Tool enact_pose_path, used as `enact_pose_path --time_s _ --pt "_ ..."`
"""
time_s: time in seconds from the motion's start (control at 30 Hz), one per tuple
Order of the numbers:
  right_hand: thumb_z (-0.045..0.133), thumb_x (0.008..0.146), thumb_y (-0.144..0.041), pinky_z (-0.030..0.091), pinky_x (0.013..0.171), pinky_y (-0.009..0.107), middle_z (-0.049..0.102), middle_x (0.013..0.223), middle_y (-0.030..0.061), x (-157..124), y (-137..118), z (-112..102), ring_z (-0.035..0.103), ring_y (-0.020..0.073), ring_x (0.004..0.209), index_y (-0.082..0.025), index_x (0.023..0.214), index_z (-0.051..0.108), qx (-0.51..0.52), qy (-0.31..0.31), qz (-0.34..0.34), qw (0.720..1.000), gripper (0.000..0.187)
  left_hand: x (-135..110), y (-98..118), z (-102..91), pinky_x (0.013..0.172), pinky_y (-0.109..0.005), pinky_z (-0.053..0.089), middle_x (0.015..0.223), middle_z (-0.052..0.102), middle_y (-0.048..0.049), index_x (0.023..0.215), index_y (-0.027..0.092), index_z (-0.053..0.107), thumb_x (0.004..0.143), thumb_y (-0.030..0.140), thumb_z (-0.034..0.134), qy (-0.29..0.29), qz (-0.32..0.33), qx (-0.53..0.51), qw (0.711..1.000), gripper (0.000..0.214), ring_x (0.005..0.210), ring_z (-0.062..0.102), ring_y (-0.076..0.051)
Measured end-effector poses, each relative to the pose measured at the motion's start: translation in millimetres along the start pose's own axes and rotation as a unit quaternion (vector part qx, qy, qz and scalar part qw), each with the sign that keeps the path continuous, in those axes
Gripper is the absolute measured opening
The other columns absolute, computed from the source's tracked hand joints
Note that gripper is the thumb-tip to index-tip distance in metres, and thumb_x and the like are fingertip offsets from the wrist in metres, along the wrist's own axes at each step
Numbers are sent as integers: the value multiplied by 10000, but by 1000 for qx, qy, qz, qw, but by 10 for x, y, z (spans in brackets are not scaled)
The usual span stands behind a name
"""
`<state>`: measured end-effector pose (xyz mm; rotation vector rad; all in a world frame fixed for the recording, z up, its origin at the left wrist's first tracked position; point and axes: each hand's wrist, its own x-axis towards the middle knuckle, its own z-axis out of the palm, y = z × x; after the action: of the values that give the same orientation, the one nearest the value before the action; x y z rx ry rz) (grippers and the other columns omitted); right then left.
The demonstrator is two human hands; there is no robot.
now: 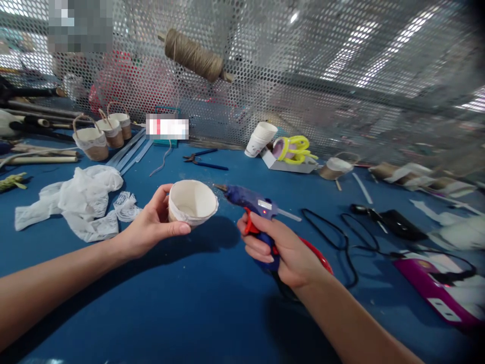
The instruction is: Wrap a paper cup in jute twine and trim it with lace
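Note:
My left hand [153, 222] is wrapped round a small paper cup [193, 202], held tilted above the blue table. White trim runs round the cup's rim, and its inside looks bare. In my right hand [280, 242] is a blue hot glue gun [246, 197] with a red trigger and a small red light. Its nozzle points at the cup's right side, a short gap away. A clear glue stick [290, 215] pokes out of the gun's back. White lace ribbon [87, 202] lies in a heap left of the cup.
Several finished-looking handled cups [91, 144] stand at the back left near clear glue sticks [132, 151]. Pliers [206, 159], stacked paper cups [261, 137] and a yellow-handled item [297, 149] lie behind. Black cable [341, 242] and a purple power strip [435, 290] lie right. Twine [193, 55] hangs on the mesh.

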<state>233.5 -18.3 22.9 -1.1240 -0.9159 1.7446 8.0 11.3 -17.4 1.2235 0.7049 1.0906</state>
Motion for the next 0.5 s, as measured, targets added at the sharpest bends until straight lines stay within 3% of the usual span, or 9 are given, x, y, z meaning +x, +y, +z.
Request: enact_pose_path --time_s 0.13,0.27,0.4,0.5 --pt "724 653 -300 185 313 106 538 593 -29 37 71 57 275 -28 355 -123 641 615 84 -9 47 995 208 0 -19 23 781 -278 450 1033 559 -40 1053 227 400 593 300 777 4 13 -14 1000 599 915 537 -173" --pt "746 630 -275 192 305 101 572 611 -28 43 108 94 292 -30 347 -126 652 620 119 -5 64 991 196 0 -36 18 781 -283 453 1047 553 -41 1048 222 391 598 283 777 16 15 -12 1000 596 925 542 -176" --pt "739 632 -316 215 322 115 529 519 -41 24 139 120 306 -21 338 -119 612 606 70 4 40 997 238 -10 -39 14 792 -292 453 1052 561 -44 1043 222 387 592 267 783 25 17 16 999 602 944 546 -190" --pt "675 691 -383 264 346 156 433 385 -64 -6 144 109 340 25 328 -137 614 592 -32 32 -4 999 271 -5 -32 10 786 -281 453 1033 568 -33 1036 229 382 598 243 779 20 19 27 999 591 928 551 -178"
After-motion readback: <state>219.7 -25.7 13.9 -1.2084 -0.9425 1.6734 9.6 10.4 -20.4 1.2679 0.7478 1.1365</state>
